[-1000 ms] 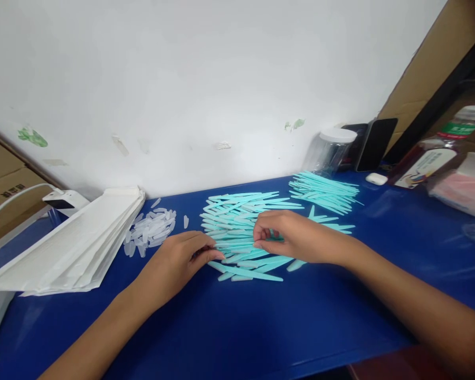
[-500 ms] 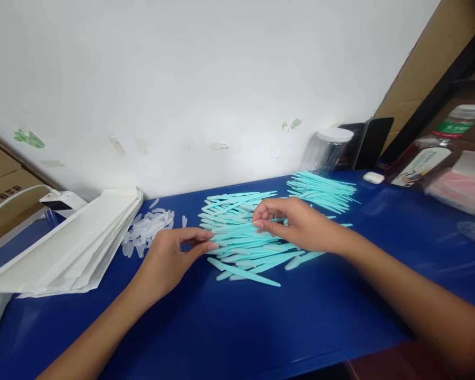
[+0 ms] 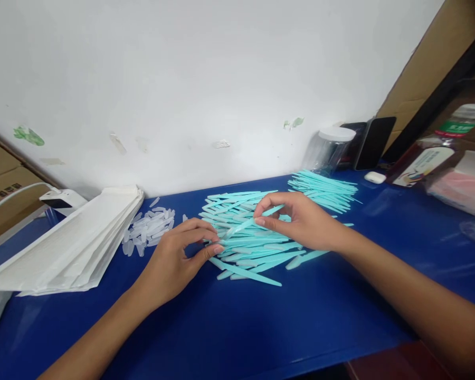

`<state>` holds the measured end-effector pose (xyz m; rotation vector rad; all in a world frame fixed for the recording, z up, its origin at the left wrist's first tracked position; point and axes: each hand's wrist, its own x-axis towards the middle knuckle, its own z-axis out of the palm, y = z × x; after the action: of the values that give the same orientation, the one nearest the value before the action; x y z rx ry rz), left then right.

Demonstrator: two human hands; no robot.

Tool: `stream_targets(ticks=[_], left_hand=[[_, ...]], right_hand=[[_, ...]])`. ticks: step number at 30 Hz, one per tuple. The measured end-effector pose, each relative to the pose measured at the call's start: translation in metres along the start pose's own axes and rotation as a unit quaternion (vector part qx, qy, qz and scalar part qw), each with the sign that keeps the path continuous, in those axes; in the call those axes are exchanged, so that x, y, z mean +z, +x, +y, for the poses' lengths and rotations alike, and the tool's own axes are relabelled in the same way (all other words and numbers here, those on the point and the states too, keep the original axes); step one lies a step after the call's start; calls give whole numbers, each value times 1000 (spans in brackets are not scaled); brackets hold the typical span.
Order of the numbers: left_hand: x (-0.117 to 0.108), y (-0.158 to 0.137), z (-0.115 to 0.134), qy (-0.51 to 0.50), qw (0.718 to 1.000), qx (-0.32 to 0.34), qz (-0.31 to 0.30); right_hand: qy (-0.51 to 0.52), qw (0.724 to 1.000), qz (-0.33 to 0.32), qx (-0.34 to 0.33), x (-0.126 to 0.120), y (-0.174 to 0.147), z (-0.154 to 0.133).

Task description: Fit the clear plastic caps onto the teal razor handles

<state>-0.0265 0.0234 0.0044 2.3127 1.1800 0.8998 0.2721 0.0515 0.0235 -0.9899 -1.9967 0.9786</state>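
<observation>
My right hand pinches a turquoise eyebrow razor by its handle, tilted with its broad end toward the left. At that end, the thumb and fingers of my left hand are closed on what looks like the razor's clear cap, mostly hidden by the fingertips. Under both hands spreads a pile of similar razors, most lying sideways with pale covered ends to the left. Left of my left hand is a heap of small translucent caps.
A second bundle of turquoise razors lies at the back right, before a clear jar. White padded envelopes are stacked at left. A phone, a white earbud case and a bottle stand or lie at right on the blue table.
The razor between my hands has been raised and tilted above the pile. My left fingers have shifted slightly right, at its broad end; my right hand keeps its pinch.
</observation>
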Motion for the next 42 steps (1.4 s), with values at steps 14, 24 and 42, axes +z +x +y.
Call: stream_targets(ticks=[14, 24, 42], left_hand=[[3, -2, 0, 24, 991, 129, 20], [5, -4, -6, 85, 984, 143, 56], [8, -4, -4, 102, 982, 153, 47]], right_hand=[[35, 999, 2, 8, 4, 2, -2], [-60, 993, -102, 18, -10, -2, 1], [-254, 948, -93, -165, 14, -6, 7]])
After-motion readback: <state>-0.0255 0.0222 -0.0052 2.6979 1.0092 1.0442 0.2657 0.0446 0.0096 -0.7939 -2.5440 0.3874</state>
